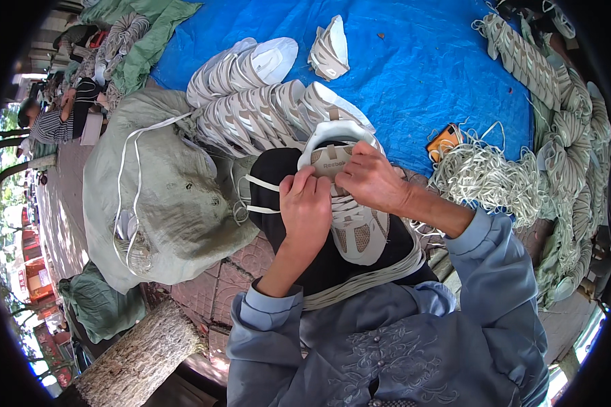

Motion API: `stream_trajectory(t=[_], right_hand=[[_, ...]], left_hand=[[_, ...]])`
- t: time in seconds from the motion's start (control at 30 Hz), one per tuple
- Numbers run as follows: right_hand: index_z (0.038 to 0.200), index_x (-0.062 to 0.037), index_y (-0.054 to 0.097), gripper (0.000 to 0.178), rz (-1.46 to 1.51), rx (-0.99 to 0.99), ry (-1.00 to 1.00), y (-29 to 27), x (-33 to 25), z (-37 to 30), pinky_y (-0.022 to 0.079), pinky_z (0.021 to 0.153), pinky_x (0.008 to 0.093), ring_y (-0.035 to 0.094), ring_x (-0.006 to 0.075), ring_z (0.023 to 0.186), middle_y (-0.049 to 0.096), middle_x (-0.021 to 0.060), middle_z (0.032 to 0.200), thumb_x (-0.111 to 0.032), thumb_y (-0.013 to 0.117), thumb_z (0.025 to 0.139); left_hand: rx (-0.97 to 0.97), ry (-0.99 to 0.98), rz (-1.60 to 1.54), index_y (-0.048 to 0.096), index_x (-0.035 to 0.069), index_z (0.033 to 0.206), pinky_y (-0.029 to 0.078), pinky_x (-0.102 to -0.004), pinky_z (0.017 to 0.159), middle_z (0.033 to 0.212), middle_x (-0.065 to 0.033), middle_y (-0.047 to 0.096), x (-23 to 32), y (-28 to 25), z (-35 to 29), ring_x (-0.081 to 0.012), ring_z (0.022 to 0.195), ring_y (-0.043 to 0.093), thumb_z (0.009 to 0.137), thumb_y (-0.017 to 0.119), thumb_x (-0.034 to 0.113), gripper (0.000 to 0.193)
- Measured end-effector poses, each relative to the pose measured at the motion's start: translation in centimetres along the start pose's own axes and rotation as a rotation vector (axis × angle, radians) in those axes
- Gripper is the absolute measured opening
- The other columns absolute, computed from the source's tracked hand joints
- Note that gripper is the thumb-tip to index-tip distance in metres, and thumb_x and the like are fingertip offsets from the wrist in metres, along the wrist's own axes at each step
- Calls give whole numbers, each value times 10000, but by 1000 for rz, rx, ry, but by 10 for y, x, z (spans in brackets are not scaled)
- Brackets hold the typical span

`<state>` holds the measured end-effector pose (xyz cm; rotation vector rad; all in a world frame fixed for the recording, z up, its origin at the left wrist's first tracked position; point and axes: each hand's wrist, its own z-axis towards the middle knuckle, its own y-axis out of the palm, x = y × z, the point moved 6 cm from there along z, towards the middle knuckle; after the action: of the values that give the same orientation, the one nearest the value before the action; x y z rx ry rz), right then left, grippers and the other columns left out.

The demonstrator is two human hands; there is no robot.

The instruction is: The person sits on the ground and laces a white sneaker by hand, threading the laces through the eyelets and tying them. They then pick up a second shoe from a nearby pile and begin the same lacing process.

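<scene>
A white and beige sneaker (361, 239) rests on my black-clad lap, toe toward me and heel away. White laces (348, 211) criss-cross its front. My left hand (307, 209) pinches the upper edge of the shoe beside the tongue (329, 160). Across the tongue, my right hand (375, 178) has its fingers closed on the other side of the opening. What exactly lies between the fingertips is hidden. Two lace lengths (263, 183) stick out to the left from behind my left hand. A bundle of white laces (373, 281) lies across my lap.
Beyond my knees, rows of shoe uppers (241, 119) lie by a blue tarp (414, 81), with a single upper (330, 49) on it. A big pale sack (176, 193) stands left. To the right are a lace heap (490, 173), an orange-backed phone (444, 141) and strung uppers (569, 152). A person (60, 122) sits far left.
</scene>
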<state>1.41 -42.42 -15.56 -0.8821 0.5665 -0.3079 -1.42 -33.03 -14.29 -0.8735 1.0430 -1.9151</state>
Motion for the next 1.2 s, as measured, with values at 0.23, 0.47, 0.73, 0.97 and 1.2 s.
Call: stream_trajectory(t=[0.23, 0.47, 0.73, 0.97, 1.2], right_hand=[[580, -98, 496, 109, 93, 23, 128, 6, 4, -1, 382, 674, 298, 521, 183, 549, 507, 33, 531, -38, 583, 551], [576, -83, 486, 96, 38, 13, 38, -1, -2, -1, 376, 687, 295, 506, 194, 551, 507, 43, 539, -52, 572, 546], [586, -86, 486, 85, -30, 22, -111, 8, -16, 0, 391, 686, 299, 489, 186, 558, 504, 38, 563, -78, 568, 565], [595, -80, 486, 84, 129, 79, -44, -4, -3, -6, 379, 709, 292, 516, 192, 591, 521, 46, 572, -69, 569, 593], [648, -82, 497, 149, 242, -7, 13, -1, 2, -7, 380, 721, 304, 511, 210, 610, 526, 41, 582, 6, 578, 559]], left_hand=[[-27, 24, 14, 530, 39, 690, 389, -361, 751, 715, -78, 530, 0, 2, -2, -200, 914, 506, 609, 570, 25, 91], [-16, 22, 33, 523, 32, 696, 388, -362, 758, 725, -84, 531, 1, -1, -5, -202, 932, 503, 614, 574, 31, 96], [-30, 39, 81, 513, 28, 688, 387, -369, 763, 752, -95, 531, -1, -2, -6, -204, 953, 495, 632, 556, 49, 74], [-106, 36, 52, 542, 39, 672, 389, -358, 769, 728, -71, 537, 0, 0, 0, -198, 902, 514, 631, 589, 40, 62], [-299, 63, -63, 539, 53, 635, 369, -346, 751, 662, -60, 516, -5, 14, 8, -205, 825, 498, 592, 556, 39, 48]])
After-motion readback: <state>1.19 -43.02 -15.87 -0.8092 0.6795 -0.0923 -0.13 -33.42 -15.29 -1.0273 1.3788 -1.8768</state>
